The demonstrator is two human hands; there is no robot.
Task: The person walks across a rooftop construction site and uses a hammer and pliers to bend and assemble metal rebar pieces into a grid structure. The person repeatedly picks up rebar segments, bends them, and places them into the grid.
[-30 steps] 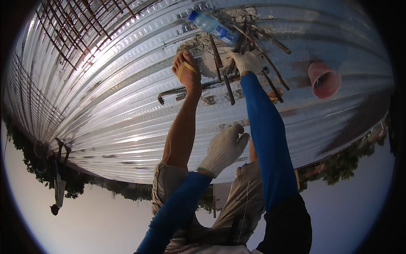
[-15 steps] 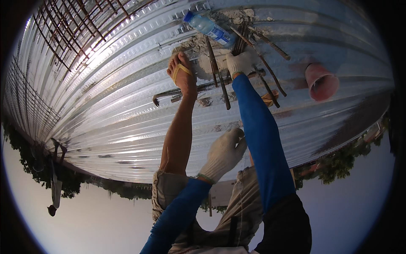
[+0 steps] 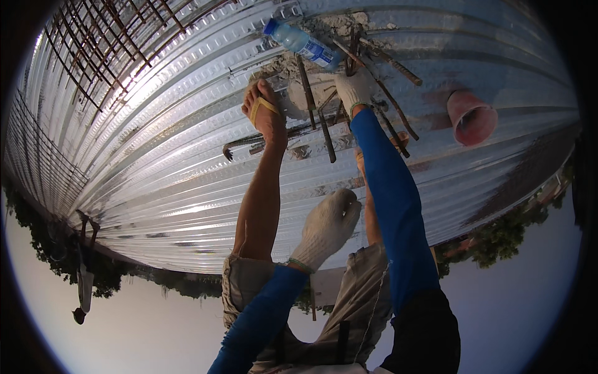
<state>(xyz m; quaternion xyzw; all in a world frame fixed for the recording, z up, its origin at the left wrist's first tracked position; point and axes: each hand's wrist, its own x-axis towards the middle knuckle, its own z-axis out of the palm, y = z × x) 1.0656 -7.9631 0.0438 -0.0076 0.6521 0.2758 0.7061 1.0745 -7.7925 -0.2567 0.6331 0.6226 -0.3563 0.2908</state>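
Note:
My right hand (image 3: 354,89), in a white knit glove, reaches down to the metal deck. Its fingers close round the lower end of several dark, rusty steel bars (image 3: 354,48) that point away from me. My left hand (image 3: 329,227), gloved too, is held near my knees with its fingers curled in. Whether anything is inside it is hidden. Close to the right hand lie loose ribbed bars, one slanting to its left (image 3: 316,109) and another to its right (image 3: 397,100). Just beyond and left of it, a plastic bottle (image 3: 305,43) with a blue cap lies on its side.
Grey rubble (image 3: 336,25) is heaped around the bottle. A red, bucket-like container (image 3: 471,118) lies tipped at the right. My sandalled foot (image 3: 265,112) is left of the bars, near a hooked bar (image 3: 229,151). Rebar grids (image 3: 112,43) cover the far left; another person (image 3: 85,274) stands there.
My right hand has shifted slightly nearer, and the bars in it now stand more upright. My left hand's fingers have curled tighter, its thumb drawn in.

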